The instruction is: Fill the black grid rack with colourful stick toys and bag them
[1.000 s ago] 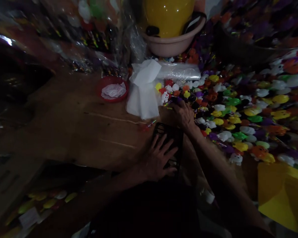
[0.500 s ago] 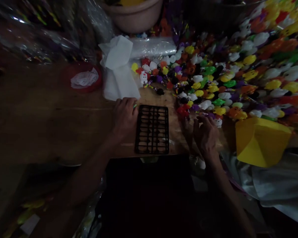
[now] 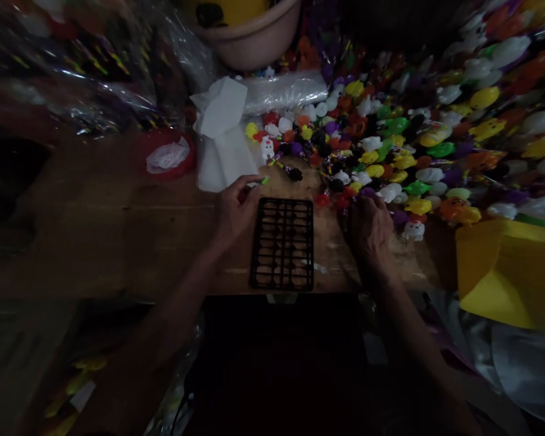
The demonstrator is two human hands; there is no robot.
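My left hand (image 3: 235,212) is closed in a pinch, with a small bright green piece (image 3: 264,180) sticking out from its fingertips. It hovers by the upper left corner of a black slatted rack (image 3: 283,242) lying on the wooden table. On the other side of the rack, my right hand (image 3: 370,227) reaches to the near edge of a heap of small plastic animal figures (image 3: 404,160). Its fingers are curled down beside red figures (image 3: 345,198) and a purple one; the fingertips are hidden. A white figure with a face (image 3: 413,230) lies just right of that hand.
White sheets (image 3: 227,151) and a clear plastic roll (image 3: 286,89) lie behind the rack. A red dish (image 3: 188,160) with crumpled paper sits to the left. At the back stands a pink basin (image 3: 254,42). A yellow scoop-like container (image 3: 508,266) is at the right edge.
My right hand has moved from just short of the heap into its near edge, fingers now bent down. The green piece shows more clearly at my left fingertips. The view has shifted slightly.
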